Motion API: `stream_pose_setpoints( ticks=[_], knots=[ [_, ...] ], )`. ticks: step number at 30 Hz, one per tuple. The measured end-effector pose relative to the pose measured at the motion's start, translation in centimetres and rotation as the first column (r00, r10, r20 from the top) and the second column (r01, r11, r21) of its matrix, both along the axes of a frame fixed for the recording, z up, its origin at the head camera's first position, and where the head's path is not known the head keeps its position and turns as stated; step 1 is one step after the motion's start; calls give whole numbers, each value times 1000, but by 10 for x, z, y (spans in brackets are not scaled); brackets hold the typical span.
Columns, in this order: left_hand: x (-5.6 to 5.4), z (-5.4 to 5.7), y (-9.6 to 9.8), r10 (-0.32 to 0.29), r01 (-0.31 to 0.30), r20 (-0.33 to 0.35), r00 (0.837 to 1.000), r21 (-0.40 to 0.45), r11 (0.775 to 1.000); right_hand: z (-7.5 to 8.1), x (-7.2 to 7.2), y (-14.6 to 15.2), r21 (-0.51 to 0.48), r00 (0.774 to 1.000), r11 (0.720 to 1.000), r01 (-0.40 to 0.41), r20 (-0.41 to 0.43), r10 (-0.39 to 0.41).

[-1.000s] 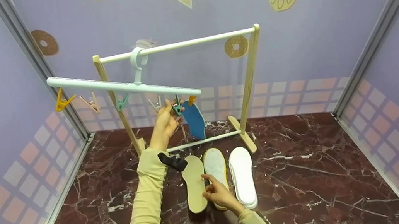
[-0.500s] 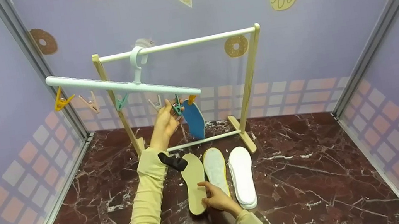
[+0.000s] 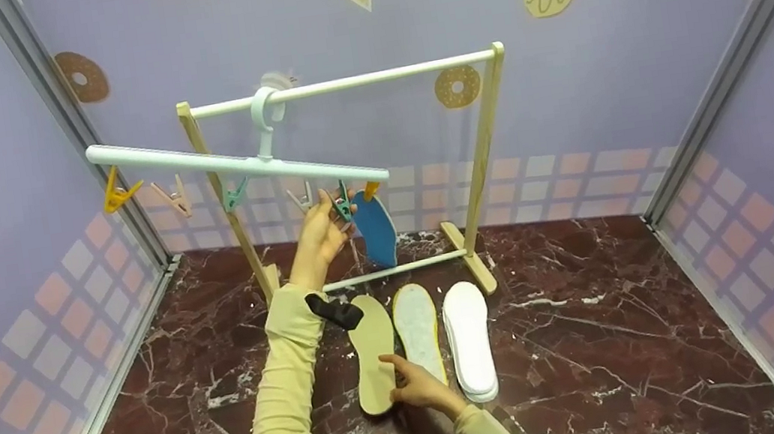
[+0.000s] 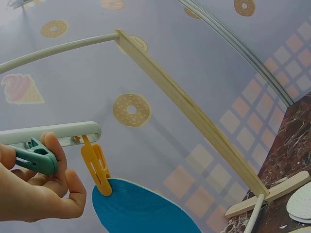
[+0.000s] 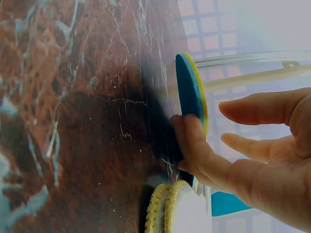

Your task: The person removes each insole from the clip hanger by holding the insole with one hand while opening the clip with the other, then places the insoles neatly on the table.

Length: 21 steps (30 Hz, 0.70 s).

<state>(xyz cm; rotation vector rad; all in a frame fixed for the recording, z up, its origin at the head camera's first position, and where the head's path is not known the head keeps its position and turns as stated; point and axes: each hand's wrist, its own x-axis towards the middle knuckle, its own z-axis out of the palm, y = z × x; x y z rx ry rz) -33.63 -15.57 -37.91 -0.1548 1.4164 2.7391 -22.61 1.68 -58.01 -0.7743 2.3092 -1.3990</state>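
Observation:
My left hand (image 3: 323,233) pinches a dark green clothespin (image 4: 36,158) under the right end of the pale hanger (image 3: 236,165). Beside it, a yellow clothespin (image 4: 96,167) grips the top of a hanging blue insole (image 3: 377,232). On the right, my right hand (image 3: 422,386) holds the edge of a beige insole (image 3: 369,359). The right wrist view shows fingertips against this insole's blue underside (image 5: 189,92), with other digits on the opposite side, apart from its surface. It stands tilted off the dark floor, casting a shadow.
A wooden rack (image 3: 486,142) carries the hanger by its hook. More clothespins, including an orange one (image 3: 118,192), hang along its left half. A yellow-edged insole (image 3: 416,319) and a white insole pair (image 3: 471,338) lie to the right on the marbled floor (image 3: 601,338).
The right hand has moved slightly left and nearer along the beige insole, which has shifted and turned a little. The left hand stays at the green clothespin.

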Motion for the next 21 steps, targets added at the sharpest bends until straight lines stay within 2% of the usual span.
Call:
stream_pose_setpoints(
  ticks=[8,13,21],
  knots=[
    [-2,-5,1,12,-13,-19,1000,-22,1000,-3,-1,1,-24,1000,1000,10,12,-10],
    [-3,-4,3,17,-19,-25,1000,-47,999,-4,-1,2,-47,1000,999,6,20,-5],
    [-4,-1,6,52,-55,-44,998,-79,995,-3,0,3,16,999,1000,22,-35,-21]
  ],
)
